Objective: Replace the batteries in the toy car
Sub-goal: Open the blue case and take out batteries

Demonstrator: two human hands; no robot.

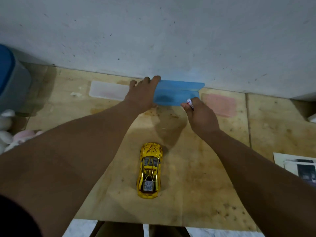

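Note:
A shiny gold toy car [150,170] stands upright on the wooden table [196,194], nose pointing away from me. At the far edge by the wall lies a blue plastic box [172,94] with its lid raised. My left hand [142,92] rests on the box's left end, fingers spread over it. My right hand [200,113] is closed around white batteries [190,103] with red and blue print, right at the box's near right corner.
A clear plastic box [107,90] lies left of the blue one and a pink box [221,104] right of it. A blue bin [12,79] and soft toys [10,132] sit at far left. Printed papers [299,166] lie at right. The wall [171,40] rises behind.

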